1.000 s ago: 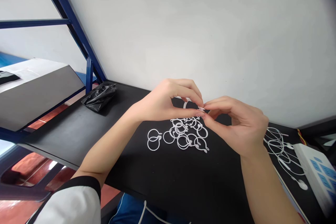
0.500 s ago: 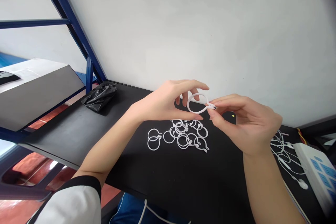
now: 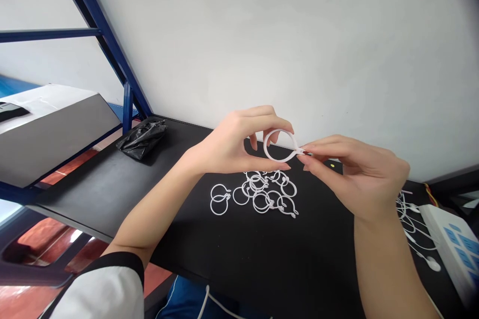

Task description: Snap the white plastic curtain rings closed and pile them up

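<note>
A white plastic ring clip (image 3: 266, 152) is held up above the black table, its round loop to the left and its narrow tab end to the right. My right hand (image 3: 361, 172) pinches that tab between thumb and fingertips. Curved around the loop is my left hand (image 3: 239, 142), index finger along its top and thumb along its underside; whether the thumb presses on it is hard to see. Below them lies a loose pile of similar white ring clips (image 3: 262, 201), several overlapping. Two more ring clips (image 3: 219, 214) overlap to the left of the pile.
A crumpled black plastic bag (image 3: 142, 140) sits on the far left of the black table (image 3: 247, 249). White earphones (image 3: 433, 263) and a white power strip (image 3: 437, 224) lie at the right. The wall (image 3: 262, 50) rises behind; a blue metal frame (image 3: 108, 45) stands left.
My left index finger has come down onto the ring clip's top. My right hand has shifted slightly right, and the loop has turned to face me a little more.
</note>
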`<state>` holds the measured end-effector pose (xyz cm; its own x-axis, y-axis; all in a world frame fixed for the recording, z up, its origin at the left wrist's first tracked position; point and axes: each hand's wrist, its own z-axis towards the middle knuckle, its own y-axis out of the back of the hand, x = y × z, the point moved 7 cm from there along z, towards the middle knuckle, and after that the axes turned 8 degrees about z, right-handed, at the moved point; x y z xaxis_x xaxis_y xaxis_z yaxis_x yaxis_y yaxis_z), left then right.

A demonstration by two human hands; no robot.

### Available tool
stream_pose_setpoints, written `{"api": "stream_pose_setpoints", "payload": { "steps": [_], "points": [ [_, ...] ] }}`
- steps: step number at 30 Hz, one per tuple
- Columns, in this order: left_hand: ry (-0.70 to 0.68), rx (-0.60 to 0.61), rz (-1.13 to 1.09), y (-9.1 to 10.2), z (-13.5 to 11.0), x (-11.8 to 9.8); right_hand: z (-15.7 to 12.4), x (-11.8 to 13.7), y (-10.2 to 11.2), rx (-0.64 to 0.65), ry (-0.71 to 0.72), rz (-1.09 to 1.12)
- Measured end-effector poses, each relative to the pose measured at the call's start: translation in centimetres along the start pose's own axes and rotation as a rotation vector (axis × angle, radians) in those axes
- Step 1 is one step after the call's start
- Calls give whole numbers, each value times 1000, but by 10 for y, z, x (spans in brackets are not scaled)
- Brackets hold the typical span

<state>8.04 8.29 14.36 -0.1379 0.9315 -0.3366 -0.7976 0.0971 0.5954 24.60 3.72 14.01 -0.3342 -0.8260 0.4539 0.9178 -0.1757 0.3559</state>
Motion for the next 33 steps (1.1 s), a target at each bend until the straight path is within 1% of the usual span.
{"api": "stream_pose_setpoints", "payload": {
  "steps": [3,9,19,23,33],
  "points": [
    [-18,-5,14,2,0,-3,0,3,1,-24,38,1],
    [-29,-21,29,5,0,-8,-1,6,4,-28,43,-46],
    [-58,-60,64,10,0,-14,-1,16,5,-46,109,-126],
    [-55,-68,78,10,-1,-14,0,19,5,-25,112,-151],
    [-70,-73,69,10,-1,-13,-3,19,6,-36,114,-136]
  ]
}}
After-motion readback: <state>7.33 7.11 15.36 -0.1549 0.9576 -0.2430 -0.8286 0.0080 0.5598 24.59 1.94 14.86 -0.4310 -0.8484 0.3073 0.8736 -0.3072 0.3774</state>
